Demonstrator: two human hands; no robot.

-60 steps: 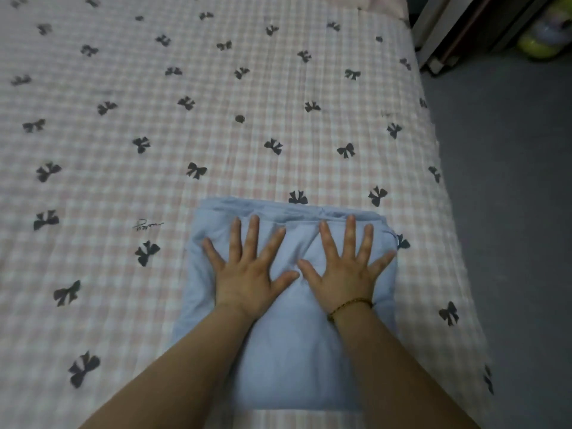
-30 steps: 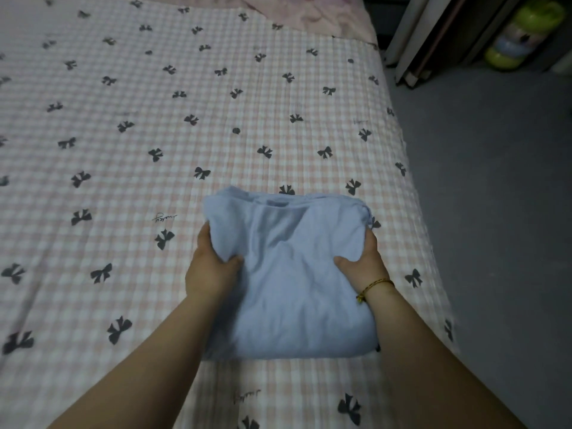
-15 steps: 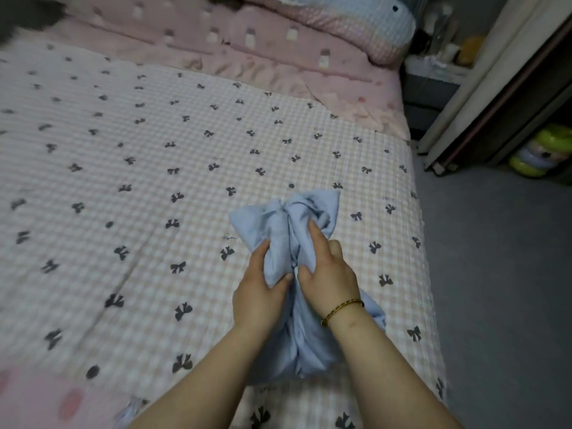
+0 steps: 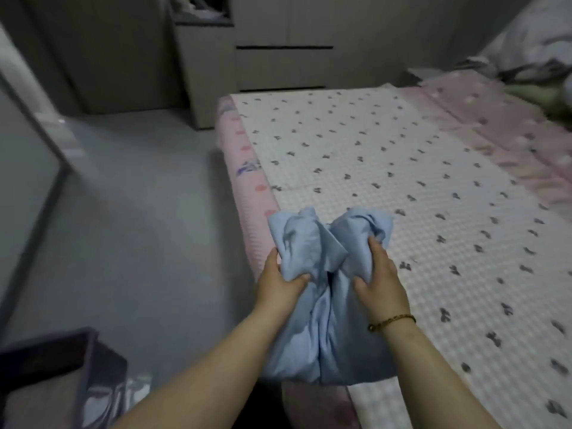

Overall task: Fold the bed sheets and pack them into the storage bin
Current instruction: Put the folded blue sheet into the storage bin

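Grey floor [image 4: 123,243] open beside bed edge [image 4: 247,196]; left hand [image 4: 278,289], right hand [image 4: 382,283] fingers clutch blue sheet [image 4: 325,335].

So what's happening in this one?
A person grips a bunched, folded light-blue sheet with both hands, the left hand on its left side and the right hand on its right, at the near edge of the patterned bed. A dark container, probably the storage bin, sits on the floor at lower left. The sheet is not in it yet.
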